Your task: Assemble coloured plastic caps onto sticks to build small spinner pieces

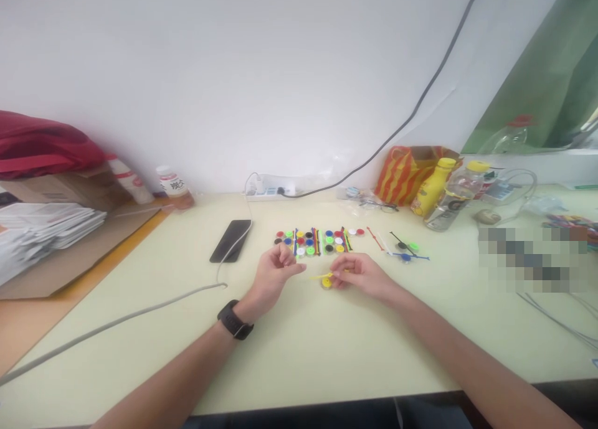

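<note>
My right hand [357, 276] pinches a thin yellow plastic strip [320, 276] between thumb and fingers, low over the table. A round yellow disc [326, 284] with a clear rim sits right by those fingertips. To the left, my left hand [273, 273] has its fingers curled and its thumb stretched out apart from them, pointing toward the strip. Nothing shows in it. Behind both hands lie groups of coloured discs [309, 242] with bundles of coloured strips [317, 241] between them. At right are a red strip [375, 238], a black strip [402, 242] and a blue disc [405, 258].
A phone [230, 241] lies left, crossed by a pale cable [154, 309]. A power strip [266, 187] stands against the wall. Bottles [432, 186] and a striped bag [396, 174] are at back right; papers [51, 226] and a brown box [93, 189] at far left.
</note>
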Available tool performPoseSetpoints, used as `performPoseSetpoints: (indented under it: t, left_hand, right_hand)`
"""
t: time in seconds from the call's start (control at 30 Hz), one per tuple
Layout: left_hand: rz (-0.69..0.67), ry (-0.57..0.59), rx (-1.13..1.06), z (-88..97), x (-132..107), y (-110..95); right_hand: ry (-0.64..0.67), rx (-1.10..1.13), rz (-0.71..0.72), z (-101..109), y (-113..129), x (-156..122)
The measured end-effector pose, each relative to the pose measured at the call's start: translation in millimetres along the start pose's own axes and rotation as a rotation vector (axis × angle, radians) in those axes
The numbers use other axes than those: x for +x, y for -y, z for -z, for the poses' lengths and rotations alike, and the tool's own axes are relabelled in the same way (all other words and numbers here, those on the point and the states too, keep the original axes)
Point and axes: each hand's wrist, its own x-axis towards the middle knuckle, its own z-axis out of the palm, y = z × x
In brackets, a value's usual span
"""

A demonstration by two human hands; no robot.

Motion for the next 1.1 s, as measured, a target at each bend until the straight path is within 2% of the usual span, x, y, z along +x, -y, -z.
performPoseSetpoints:
  t: [0.23, 0.33, 0.4, 0.47, 0.53, 0.63, 0.9, 1.1]
  left_hand:
    - [-0.075, -0.004, 0.085, -0.4, 1, 1]
    - [-0.154, 0.007, 0.257, -1.5, -1, 0]
    - [-0.223, 0.077, 0.431, -2.7, -4, -1]
    - [-0.276, 0.195, 0.584, -4.4, -8, -2]
    - [-0.288, 0.301, 0.680, -6.1, -12, -1]
    - [-0.271, 0.364, 0.756, -7.5, -14, 2]
    - [-0.319, 0.375, 0.764, -6.4, -12, 11]
    - [-0.316, 0.348, 0.834, -6.2, -13, 12]
  right_hand:
    - [0.004, 0.003, 0.029, -8, 1, 1]
    - [0.007, 0.026, 0.039, -11, 1, 2]
    - [0.005, 0.039, 0.050, -13, 0, 2]
    - [0.008, 0.048, 0.063, -15, -1, 3]
    - [0.025, 0.055, 0.071, -16, -3, 3]
    - [0.038, 0.053, 0.061, -16, -6, 4]
    - [0.023, -0.067, 0.004, -18, -4, 5]
    - [-0.044, -0.118, -0.007, -21, -9, 7]
